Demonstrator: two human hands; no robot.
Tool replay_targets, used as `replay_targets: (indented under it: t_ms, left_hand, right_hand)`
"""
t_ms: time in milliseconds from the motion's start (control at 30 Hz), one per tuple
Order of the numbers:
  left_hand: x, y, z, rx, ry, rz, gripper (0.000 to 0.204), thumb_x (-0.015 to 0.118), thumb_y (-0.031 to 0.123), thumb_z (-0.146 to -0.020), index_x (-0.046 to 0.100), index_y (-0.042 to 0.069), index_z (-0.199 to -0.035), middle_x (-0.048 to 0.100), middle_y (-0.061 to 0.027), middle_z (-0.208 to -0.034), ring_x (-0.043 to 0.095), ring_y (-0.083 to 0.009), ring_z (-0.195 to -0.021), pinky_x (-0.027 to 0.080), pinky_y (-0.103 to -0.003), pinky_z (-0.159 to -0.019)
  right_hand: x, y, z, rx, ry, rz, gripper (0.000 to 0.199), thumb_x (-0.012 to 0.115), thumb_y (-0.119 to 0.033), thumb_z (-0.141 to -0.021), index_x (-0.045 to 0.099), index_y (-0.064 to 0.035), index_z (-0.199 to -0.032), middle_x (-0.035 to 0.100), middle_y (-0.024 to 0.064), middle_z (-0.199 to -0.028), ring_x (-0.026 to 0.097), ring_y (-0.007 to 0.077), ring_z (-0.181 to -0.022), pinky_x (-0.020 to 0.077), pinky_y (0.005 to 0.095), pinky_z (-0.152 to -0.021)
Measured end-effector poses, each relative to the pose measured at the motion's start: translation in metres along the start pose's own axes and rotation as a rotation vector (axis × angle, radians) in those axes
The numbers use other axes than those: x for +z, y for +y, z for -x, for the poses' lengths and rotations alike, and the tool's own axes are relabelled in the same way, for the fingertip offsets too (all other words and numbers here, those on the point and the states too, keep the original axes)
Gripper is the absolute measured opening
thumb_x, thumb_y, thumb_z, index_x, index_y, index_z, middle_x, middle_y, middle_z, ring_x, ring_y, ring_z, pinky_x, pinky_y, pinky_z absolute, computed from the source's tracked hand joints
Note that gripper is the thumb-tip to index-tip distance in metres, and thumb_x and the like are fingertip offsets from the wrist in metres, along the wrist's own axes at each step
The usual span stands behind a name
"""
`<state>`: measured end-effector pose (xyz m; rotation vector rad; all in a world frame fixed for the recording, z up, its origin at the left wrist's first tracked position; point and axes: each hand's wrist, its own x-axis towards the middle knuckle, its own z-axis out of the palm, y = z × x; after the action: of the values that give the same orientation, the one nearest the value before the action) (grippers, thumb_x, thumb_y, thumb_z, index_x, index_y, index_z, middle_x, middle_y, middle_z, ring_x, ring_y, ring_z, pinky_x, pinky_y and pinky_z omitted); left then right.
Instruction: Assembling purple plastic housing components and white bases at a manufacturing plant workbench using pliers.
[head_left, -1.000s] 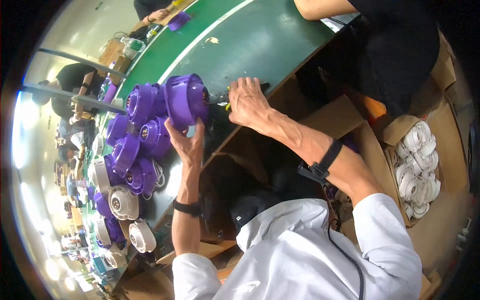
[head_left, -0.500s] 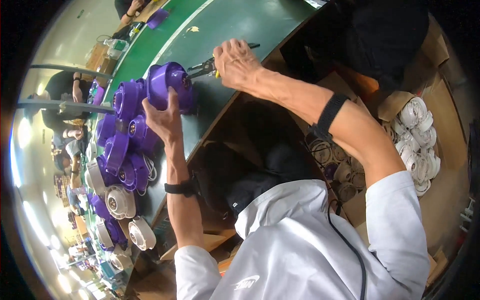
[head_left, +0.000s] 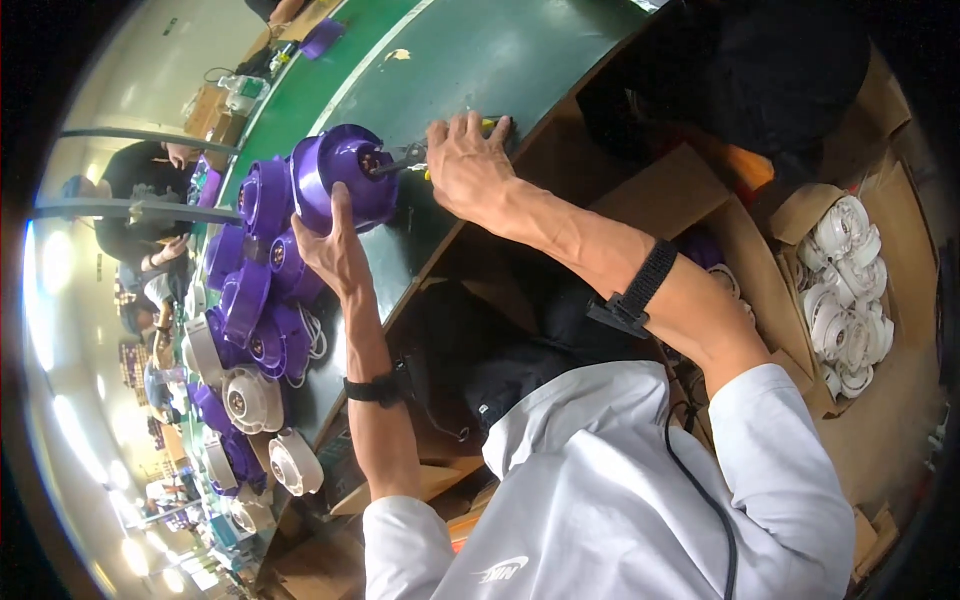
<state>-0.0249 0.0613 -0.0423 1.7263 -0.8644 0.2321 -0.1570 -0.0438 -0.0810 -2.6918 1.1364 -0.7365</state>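
A round, glossy purple plastic housing (head_left: 318, 178) lies tipped on its side on the bench, its centre fitting facing right. My left hand (head_left: 335, 248) grips it from the near side, thumb up along its wall. Wrapped round the handles of a pair of pliers (head_left: 408, 158), with black and yellow grips, is my right hand (head_left: 468, 168). The plier jaws reach into the middle of the housing, at its small copper-coloured fitting. What the tips pinch there is too small to tell. More purple housings (head_left: 243, 300) crowd together just left of my left hand.
White housings (head_left: 252, 400) stand among purple ones along the bench (head_left: 530, 50). A white cord (head_left: 316, 335) lies beside them. At right, a cardboard box (head_left: 905, 260) holds white round parts (head_left: 850, 290). Other people (head_left: 150, 200) work across the bench, beyond a metal rail (head_left: 130, 208).
My right hand has moved lower and closer to the housing, and the plier tips have gone from its edge into its centre fitting. My left hand keeps its hold.
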Motion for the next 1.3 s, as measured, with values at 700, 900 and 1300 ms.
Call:
replay_targets:
  t_ms: [700, 900, 1300]
  left_hand:
    - [0.002, 0.009, 0.009, 0.197, -0.069, -0.218, 0.056, 0.077, 0.033, -0.077, 0.056, -0.01, -0.105, 0.067, -0.0217, -0.088, 0.064, -0.0264, -0.081, 0.05, -0.036, -0.076]
    - [-0.003, 0.027, -0.007, 0.084, -0.17, -0.411, 0.071, 0.074, 0.054, -0.075, 0.056, -0.006, -0.11, 0.063, -0.0256, -0.105, 0.062, -0.036, -0.099, 0.046, -0.04, -0.089]
    - [-0.033, 0.002, -0.049, -0.112, -0.251, 0.021, 0.058, 0.071, 0.038, -0.08, 0.057, -0.005, -0.117, 0.064, -0.0138, -0.104, 0.06, -0.0216, -0.094, 0.046, -0.033, -0.086]
  right_hand:
    - [0.01, 0.008, -0.016, -0.137, -0.004, 0.074, 0.03, 0.058, -0.016, -0.077, 0.058, 0.007, -0.096, 0.059, 0.0235, -0.092, 0.057, 0.0334, -0.09, 0.0435, 0.0441, -0.08]
    - [0.022, 0.018, -0.012, -0.187, 0.016, 0.152, 0.028, 0.057, -0.013, -0.076, 0.059, 0.0065, -0.096, 0.059, 0.0228, -0.092, 0.057, 0.0327, -0.089, 0.0427, 0.0428, -0.079]
    - [-0.013, 0.016, -0.018, -0.029, -0.039, -0.218, 0.035, 0.054, -0.01, -0.075, 0.056, 0.0069, -0.105, 0.059, 0.0282, -0.105, 0.056, 0.0406, -0.107, 0.0402, 0.0593, -0.093]
